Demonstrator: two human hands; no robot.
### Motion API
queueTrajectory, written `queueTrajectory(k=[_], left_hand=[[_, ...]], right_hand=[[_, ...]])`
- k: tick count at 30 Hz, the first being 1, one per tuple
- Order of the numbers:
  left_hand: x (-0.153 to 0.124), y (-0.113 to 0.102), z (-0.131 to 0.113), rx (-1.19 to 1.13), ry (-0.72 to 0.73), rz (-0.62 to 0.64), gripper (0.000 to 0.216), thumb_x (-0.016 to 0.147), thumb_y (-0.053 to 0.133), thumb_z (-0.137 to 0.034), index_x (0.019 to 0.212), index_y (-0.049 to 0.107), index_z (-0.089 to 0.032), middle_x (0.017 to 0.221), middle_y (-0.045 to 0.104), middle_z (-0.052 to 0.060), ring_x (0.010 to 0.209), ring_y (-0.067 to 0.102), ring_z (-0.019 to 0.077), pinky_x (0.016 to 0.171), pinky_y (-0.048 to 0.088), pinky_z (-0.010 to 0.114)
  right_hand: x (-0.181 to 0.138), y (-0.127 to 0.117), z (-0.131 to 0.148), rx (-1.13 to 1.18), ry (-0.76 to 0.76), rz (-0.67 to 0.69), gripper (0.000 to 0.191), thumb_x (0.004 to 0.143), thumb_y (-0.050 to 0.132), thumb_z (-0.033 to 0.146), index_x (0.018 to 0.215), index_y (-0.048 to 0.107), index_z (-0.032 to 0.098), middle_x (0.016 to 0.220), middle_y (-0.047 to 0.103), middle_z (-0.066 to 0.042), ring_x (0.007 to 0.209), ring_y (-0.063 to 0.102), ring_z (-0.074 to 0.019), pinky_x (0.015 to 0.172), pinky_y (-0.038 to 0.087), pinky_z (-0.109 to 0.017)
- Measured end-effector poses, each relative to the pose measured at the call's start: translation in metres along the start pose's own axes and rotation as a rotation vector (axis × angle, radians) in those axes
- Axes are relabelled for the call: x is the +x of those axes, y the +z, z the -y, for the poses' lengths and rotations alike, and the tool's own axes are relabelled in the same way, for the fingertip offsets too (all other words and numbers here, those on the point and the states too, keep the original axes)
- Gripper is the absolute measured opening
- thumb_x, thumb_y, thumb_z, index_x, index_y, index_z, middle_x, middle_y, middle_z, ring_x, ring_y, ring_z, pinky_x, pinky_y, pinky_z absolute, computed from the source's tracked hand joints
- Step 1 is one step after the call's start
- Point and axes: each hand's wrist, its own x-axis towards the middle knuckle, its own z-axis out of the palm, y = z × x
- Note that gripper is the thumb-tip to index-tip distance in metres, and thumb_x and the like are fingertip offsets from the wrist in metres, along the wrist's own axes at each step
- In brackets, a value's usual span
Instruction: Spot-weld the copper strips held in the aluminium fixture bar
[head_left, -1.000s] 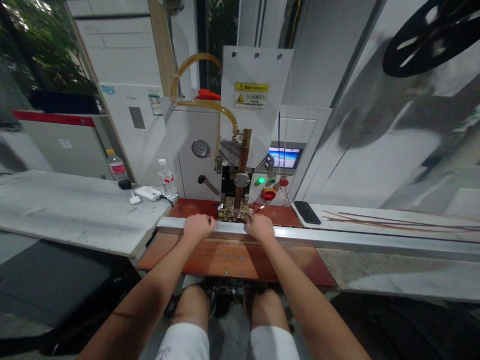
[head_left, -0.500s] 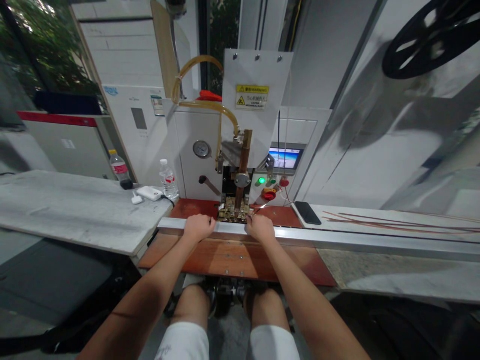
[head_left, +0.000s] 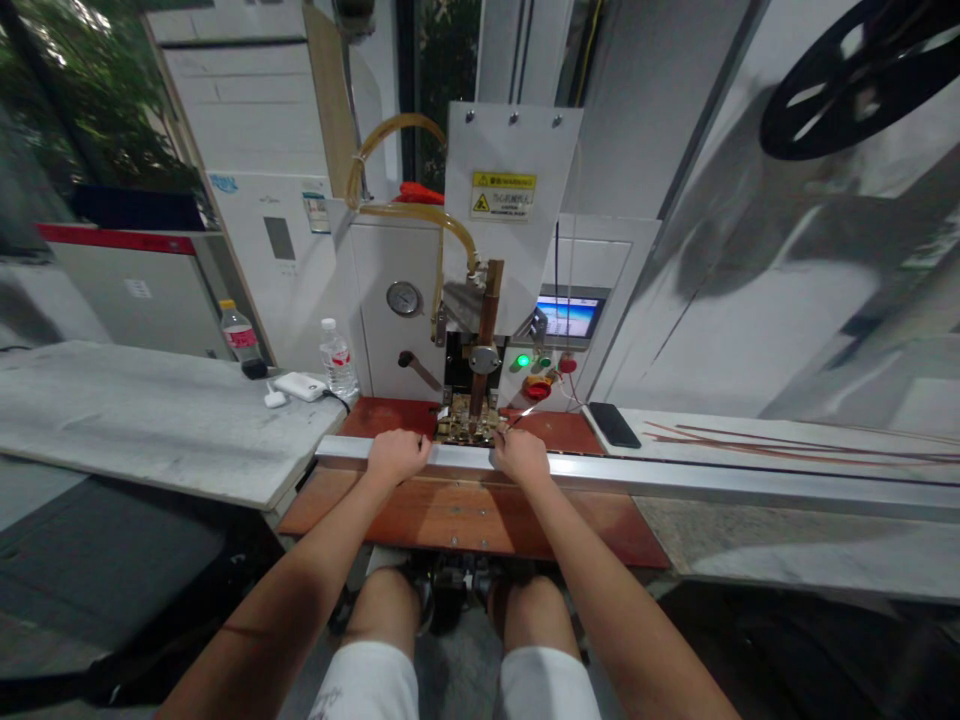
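My left hand [head_left: 399,456] is closed and rests at the silver metal rail [head_left: 465,457], left of the brass-coloured fixture [head_left: 457,425] of a white machine [head_left: 394,345]. At the fixture's right side, my right hand [head_left: 523,457] is closed too, its knuckles over the rail. What lies in the fingers of either hand is too small to make out. A thin shiny strip [head_left: 525,414] sticks out just beyond the right fingertips. Between the hands, an upright copper-coloured bar [head_left: 486,310] reaches down to the fixture.
A red-brown board [head_left: 465,515] lies in front of the rail. On the right are a black phone [head_left: 615,425] and several long copper-coloured rods [head_left: 750,444]. Two bottles, one clear [head_left: 337,358], and a white power bank [head_left: 300,386] stand left. A lit green button [head_left: 523,361] is on the machine.
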Motion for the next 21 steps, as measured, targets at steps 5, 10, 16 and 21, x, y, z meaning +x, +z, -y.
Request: queueTrajectory(k=[5, 10, 16, 21], left_hand=[[-0.002, -0.001, 0.0, 0.019, 0.009, -0.001, 0.059, 0.088, 0.023, -0.044, 0.084, 0.074, -0.015, 0.082, 0.07, 0.015, 0.079, 0.066, 0.0258, 0.072, 0.047, 0.036], [-0.005, -0.003, -0.003, 0.022, -0.005, -0.029, 0.059, 0.088, 0.022, -0.043, 0.084, 0.074, -0.016, 0.081, 0.07, 0.015, 0.078, 0.066, 0.0258, 0.071, 0.047, 0.035], [-0.009, -0.005, -0.005, -0.004, -0.038, -0.024, 0.058, 0.088, 0.024, -0.042, 0.084, 0.074, -0.015, 0.083, 0.071, 0.014, 0.081, 0.065, 0.0239, 0.075, 0.045, 0.033], [-0.013, -0.004, -0.006, 0.009, -0.034, -0.047, 0.059, 0.087, 0.023, -0.042, 0.083, 0.074, -0.013, 0.081, 0.07, 0.015, 0.08, 0.065, 0.0255, 0.073, 0.045, 0.035]], right_hand=[[-0.002, 0.0, 0.0, -0.002, 0.007, -0.01, 0.04, 0.094, 0.028, 0.038, 0.111, 0.06, 0.021, 0.095, 0.068, -0.011, 0.092, 0.064, -0.0214, 0.077, 0.044, -0.029], [-0.004, 0.001, 0.0, -0.01, 0.011, -0.018, 0.043, 0.094, 0.026, 0.039, 0.112, 0.06, 0.02, 0.099, 0.067, -0.012, 0.093, 0.063, -0.0206, 0.079, 0.043, -0.029], [-0.006, 0.001, 0.0, 0.013, -0.014, -0.033, 0.041, 0.094, 0.027, 0.038, 0.11, 0.061, 0.022, 0.098, 0.067, -0.011, 0.092, 0.063, -0.0208, 0.079, 0.043, -0.03], [-0.01, -0.001, 0.002, -0.017, 0.026, 0.003, 0.041, 0.094, 0.026, 0.039, 0.11, 0.06, 0.023, 0.095, 0.068, -0.01, 0.089, 0.065, -0.0214, 0.077, 0.044, -0.03]])
